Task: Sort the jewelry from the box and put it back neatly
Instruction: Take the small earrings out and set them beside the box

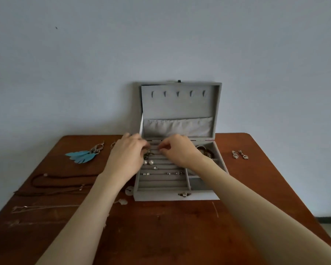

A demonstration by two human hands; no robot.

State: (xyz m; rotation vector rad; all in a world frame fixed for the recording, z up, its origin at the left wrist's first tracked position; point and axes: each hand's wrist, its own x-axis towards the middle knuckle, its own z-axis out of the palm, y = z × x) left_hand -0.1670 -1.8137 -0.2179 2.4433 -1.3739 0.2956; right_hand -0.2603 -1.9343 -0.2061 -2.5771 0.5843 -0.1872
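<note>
A grey velvet jewelry box (161,196) stands open at the back middle of the brown table, its lid (180,104) upright against the wall. Its ring rolls hold a pearl earring pair (148,162) and small silver rings (177,173). Bracelets (204,152) lie in the right rear compartment. My left hand (126,155) and my right hand (178,150) are over the rear ring rolls, fingertips curled and close together. What they pinch is too small to tell.
Left of the box lie blue feather earrings (80,156), a dark cord necklace (61,180) and thin chains (46,207). A silver earring pair (239,154) lies to the right. Two small pale pendants (129,190) sit by the box's front left corner.
</note>
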